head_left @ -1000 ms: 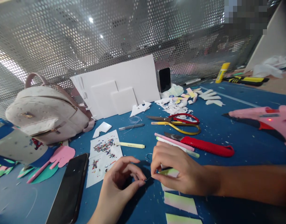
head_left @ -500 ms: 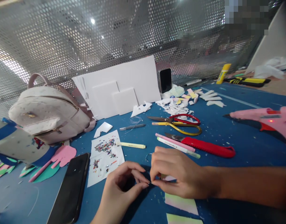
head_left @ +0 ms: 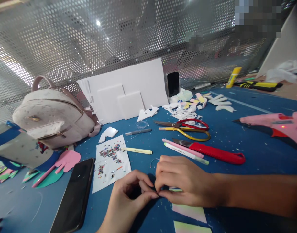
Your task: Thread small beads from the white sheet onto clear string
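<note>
My left hand (head_left: 129,197) and my right hand (head_left: 181,181) meet fingertip to fingertip low in the middle of the blue table (head_left: 247,145). Both are closed in a pinch around something tiny at the point where they touch; it is too small to name. Just left of them lies a white sheet (head_left: 111,163) strewn with small coloured beads or sequins. Pale green-and-pink paper strips (head_left: 189,212) lie under and below my right hand.
A black phone (head_left: 74,195) lies at the lower left, a pink backpack (head_left: 51,116) behind it. Scissors (head_left: 187,127), a red utility knife (head_left: 211,152), pens (head_left: 184,150) and a pink glue gun (head_left: 277,124) lie to the right. White foam boards (head_left: 124,90) lean on the mesh wall.
My two hands have closed in on each other; the thumb and finger tips now touch. The short thin piece seen between them earlier is hidden.
</note>
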### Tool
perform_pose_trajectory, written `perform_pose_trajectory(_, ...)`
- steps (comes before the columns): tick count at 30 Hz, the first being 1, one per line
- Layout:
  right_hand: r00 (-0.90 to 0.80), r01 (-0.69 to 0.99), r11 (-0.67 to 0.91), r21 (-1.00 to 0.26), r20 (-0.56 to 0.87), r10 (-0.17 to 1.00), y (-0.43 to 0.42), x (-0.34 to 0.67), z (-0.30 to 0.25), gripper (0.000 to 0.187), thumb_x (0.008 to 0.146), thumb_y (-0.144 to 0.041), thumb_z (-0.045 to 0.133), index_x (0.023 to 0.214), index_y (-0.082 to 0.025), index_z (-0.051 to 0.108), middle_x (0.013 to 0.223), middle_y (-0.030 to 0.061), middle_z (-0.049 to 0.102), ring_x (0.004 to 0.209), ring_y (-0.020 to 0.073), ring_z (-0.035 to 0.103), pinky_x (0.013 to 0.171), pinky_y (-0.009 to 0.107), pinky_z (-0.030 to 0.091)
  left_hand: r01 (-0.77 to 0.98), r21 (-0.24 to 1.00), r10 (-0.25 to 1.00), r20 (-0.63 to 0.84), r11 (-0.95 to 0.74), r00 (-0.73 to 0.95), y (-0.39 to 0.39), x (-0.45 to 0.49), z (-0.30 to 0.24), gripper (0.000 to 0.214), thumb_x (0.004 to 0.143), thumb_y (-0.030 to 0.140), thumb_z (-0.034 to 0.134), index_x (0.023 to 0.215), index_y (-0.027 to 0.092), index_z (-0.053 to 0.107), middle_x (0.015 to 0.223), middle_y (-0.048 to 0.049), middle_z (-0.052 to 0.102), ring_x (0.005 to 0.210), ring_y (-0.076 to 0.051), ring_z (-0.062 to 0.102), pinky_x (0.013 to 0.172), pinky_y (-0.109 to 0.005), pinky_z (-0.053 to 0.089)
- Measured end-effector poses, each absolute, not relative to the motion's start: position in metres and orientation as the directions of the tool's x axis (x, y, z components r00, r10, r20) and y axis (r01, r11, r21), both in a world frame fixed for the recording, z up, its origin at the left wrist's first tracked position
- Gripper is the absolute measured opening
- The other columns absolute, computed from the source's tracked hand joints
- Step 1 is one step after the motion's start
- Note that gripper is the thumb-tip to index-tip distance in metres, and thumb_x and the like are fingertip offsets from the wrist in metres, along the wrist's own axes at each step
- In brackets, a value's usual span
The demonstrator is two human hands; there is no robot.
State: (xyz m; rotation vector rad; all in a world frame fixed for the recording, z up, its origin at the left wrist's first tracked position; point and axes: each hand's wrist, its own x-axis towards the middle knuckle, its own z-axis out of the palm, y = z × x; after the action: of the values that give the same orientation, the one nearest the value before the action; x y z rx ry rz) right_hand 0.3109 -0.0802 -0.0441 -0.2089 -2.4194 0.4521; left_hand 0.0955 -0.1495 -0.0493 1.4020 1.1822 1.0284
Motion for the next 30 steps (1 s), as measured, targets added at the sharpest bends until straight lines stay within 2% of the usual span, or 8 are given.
perform_pose_trajectory(5,-0.779,0.037,0.923,-0.384,0.567,0.268,-0.0801,0.3116,-0.0447,0.004,0.095,-0.017,0.063,0.094,-0.014,0.066,0.088,0.0031,0.063,0.080,0.0159,0.050,0.073,0.029,0.036,0.249,0.952,0.970,0.129,-0.180,0.208,-0.1538,0.0958,-0.0459,0.012,0.084,0.027,0.082,0.080,0.019,0.074,0.071,-0.0006,0.075,0.066,-0.014,0.068,0.067,-0.021,0.052)
perform_pose_trajectory(9,-0.788,0.040,0.933,-0.359,0.563,0.250,-0.0797,0.3123,-0.0459,0.006,0.097,-0.019,0.062,0.094,-0.016,0.067,0.090,0.0029,0.062,0.080,0.0161,0.050,0.074,0.030,0.036,0.325,0.884,0.930,0.256,-0.336,0.264,-0.1543,0.0945,-0.0452,0.011,0.088,0.021,0.079,0.078,0.019,0.074,0.074,-0.0013,0.075,0.068,-0.015,0.069,0.067,-0.021,0.053)
perform_pose_trajectory(17,-0.803,0.061,0.935,-0.350,0.540,0.254,-0.0778,0.3129,-0.0445,0.011,0.100,-0.014,0.055,0.097,-0.015,0.066,0.092,0.0038,0.062,0.083,0.0167,0.050,0.075,0.029,0.036,0.323,0.810,0.858,0.380,-0.489,0.346,-0.1531,0.0909,-0.0447,0.011,0.089,0.012,0.076,0.084,0.020,0.074,0.078,-0.0008,0.077,0.073,-0.015,0.071,0.069,-0.021,0.053)
perform_pose_trajectory(21,-0.777,0.079,0.911,-0.404,0.548,0.310,-0.0776,0.3131,-0.0431,0.009,0.099,-0.014,0.058,0.094,-0.015,0.065,0.093,0.0043,0.061,0.083,0.0163,0.050,0.073,0.028,0.036,0.357,0.777,0.837,0.377,-0.519,0.395,-0.1546,0.0910,-0.0444,0.010,0.090,0.012,0.074,0.086,0.021,0.074,0.080,-0.0014,0.078,0.077,-0.016,0.072,0.072,-0.022,0.054)
perform_pose_trajectory(25,-0.789,0.003,0.918,-0.397,0.563,0.246,-0.0776,0.3134,-0.0418,0.010,0.101,-0.017,0.058,0.096,-0.015,0.067,0.095,0.0050,0.064,0.086,0.0164,0.053,0.077,0.028,0.039,0.456,0.781,0.897,0.302,-0.426,0.322,-0.1540,0.0912,-0.0444,0.012,0.088,0.011,0.075,0.080,0.021,0.074,0.076,0.0002,0.076,0.072,-0.015,0.071,0.069,-0.021,0.053)
perform_pose_trajectory(30,-0.771,-0.093,0.882,-0.462,0.594,0.230,-0.0758,0.3122,-0.0424,0.018,0.105,-0.019,0.051,0.097,-0.015,0.066,0.088,0.0059,0.067,0.081,0.0167,0.053,0.075,0.028,0.041,0.504,0.783,0.926,0.244,-0.363,0.289,-0.1511,0.0931,-0.0431,0.012,0.087,0.015,0.076,0.077,0.021,0.074,0.074,-0.0002,0.077,0.068,-0.016,0.071,0.066,-0.023,0.053)
